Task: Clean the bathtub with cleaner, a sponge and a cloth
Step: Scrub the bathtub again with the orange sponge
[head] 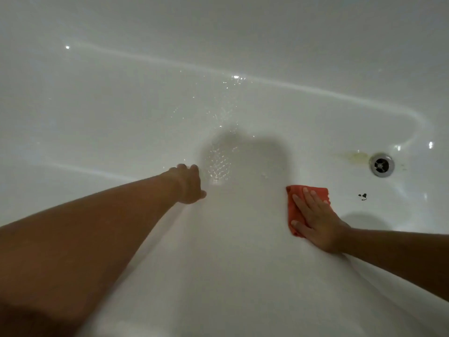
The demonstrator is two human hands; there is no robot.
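Far left, your left forearm is reaching out from the lower corner across the glossy white bathtub (116,113), and your left hand (188,184) is hanging over the tub's floor near the middle. It is seen from behind and is blurred; the thumb is sticking out to the right, but you cannot tell whether the other fingers are straight or curled, nor whether they are touching the enamel. Nothing is showing in that hand.

Just right of those knuckles, a patch of glinting water droplets (218,166) is lying on the floor, inside a soft grey shadow.

Further right, the folded orange cloth (292,211) is lying flat against the tub's near sloping wall, well apart from your left hand. Your right hand (318,222) is pressing on it with a flat palm: the fingers (300,203) are stretched out straight and spread, pointing up and to the left, with the thumb lying along the cloth's lower edge. The cloth is sitting under the fingers, not bunched inside them, and its orange edges are peeking out beyond the fingertips at the top and on the left.

Right of the cloth, a small black mark (362,196) is showing on the enamel. Above it, a yellowish stain (352,156) is lying just beside the round metal drain (382,164).
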